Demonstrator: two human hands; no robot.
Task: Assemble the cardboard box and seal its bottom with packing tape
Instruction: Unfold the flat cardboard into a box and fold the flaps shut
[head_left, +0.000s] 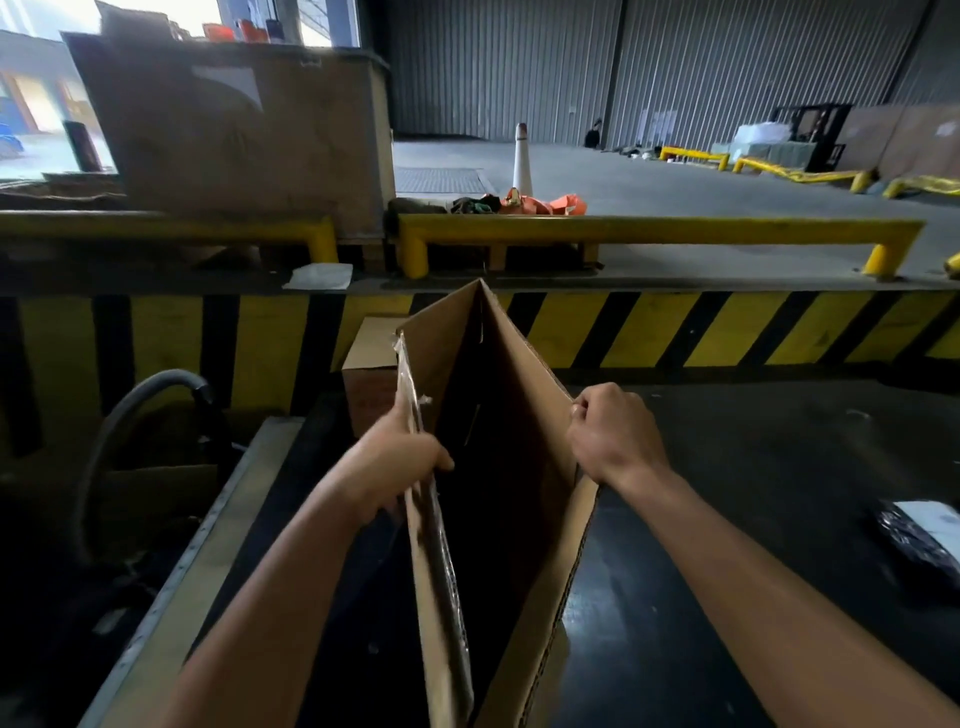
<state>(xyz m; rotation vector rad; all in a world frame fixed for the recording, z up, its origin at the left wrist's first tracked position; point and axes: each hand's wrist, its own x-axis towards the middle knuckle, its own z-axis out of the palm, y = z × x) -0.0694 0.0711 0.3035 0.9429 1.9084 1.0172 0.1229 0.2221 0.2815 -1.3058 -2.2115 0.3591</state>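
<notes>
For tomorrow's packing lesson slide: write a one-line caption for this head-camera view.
Left hand and right hand grip opposite panels of a half-opened cardboard box at a dark table.

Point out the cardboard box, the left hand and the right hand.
cardboard box (519, 395): head view, inside face of its right panel.
left hand (400, 457): head view, back of the hand.
right hand (613, 436): head view, back of the hand.

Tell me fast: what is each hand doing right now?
Left hand: closed, gripping the top edge of the cardboard box on its left wall.
Right hand: closed, gripping the top edge of the right wall.
</notes>
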